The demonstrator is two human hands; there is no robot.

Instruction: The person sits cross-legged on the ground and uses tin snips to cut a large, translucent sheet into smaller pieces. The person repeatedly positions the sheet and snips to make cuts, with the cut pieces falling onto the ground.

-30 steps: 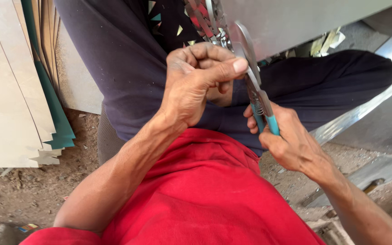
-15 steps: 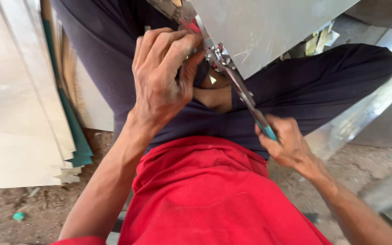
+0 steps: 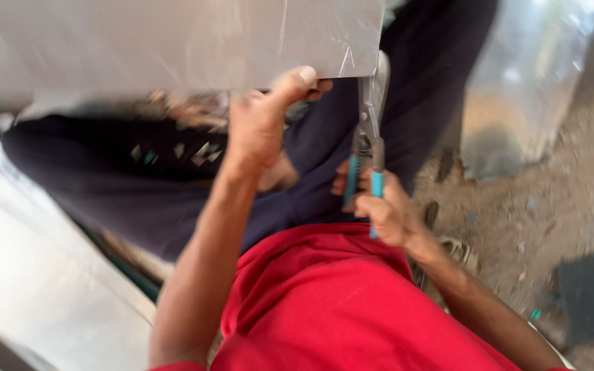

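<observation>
Grey sheet metal (image 3: 173, 41) fills the upper left of the frame, its lower edge pinched by the left hand (image 3: 262, 124), whose fingers (image 3: 297, 79) curl up over that edge near the sheet's lower right corner. Just right of that corner, tin snips (image 3: 368, 130) stand nearly upright, their blades touching the sheet's right edge. The right hand (image 3: 383, 209) at centre right has its fingers wrapped tight around the blue handles. Dark trousers (image 3: 139, 178) and a red shirt (image 3: 338, 302) lie below.

Quick count — one flat grey metal sheet (image 3: 173, 41), one pair of teal-handled tin snips (image 3: 367, 148), two bare hands — left hand (image 3: 262, 124) and right hand (image 3: 383, 209).
</observation>
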